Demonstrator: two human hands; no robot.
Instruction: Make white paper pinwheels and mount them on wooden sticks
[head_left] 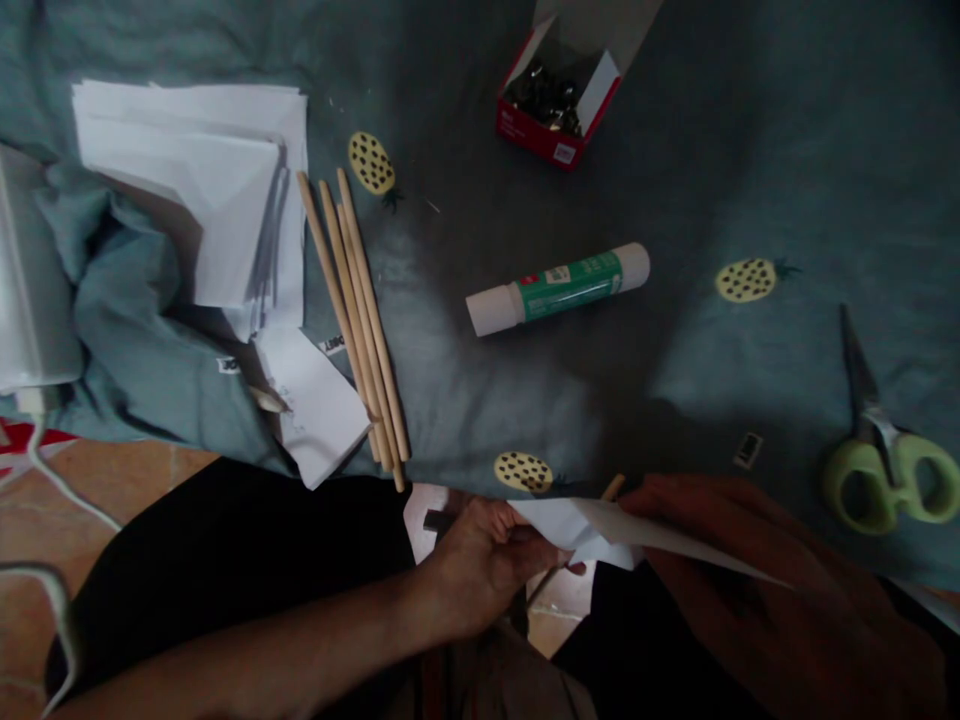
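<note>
1. Green cloth (pixel 442 400) spreads wide; at its near edge, white paper (pixel 551 515) is bent, a stick end (pixel 613 488) poking out beyond it.
2. Left hand (pixel 480 565) pinches the paper; right hand (pixel 765 530) meets it, grip unclear!
3. Folding looks partway, the flap not flat; loose sticks (pixel 377 330) lie unwrapped toward the left edge.

Lettering on the glue stick (pixel 559 288), red box (pixel 536 142) and cloth (pixel 675 370) is illegible.

White paper (pixel 622 524), green-and-white glue stick (pixel 559 289), black-spotted yellow pineapple prints (pixel 746 280)
</note>
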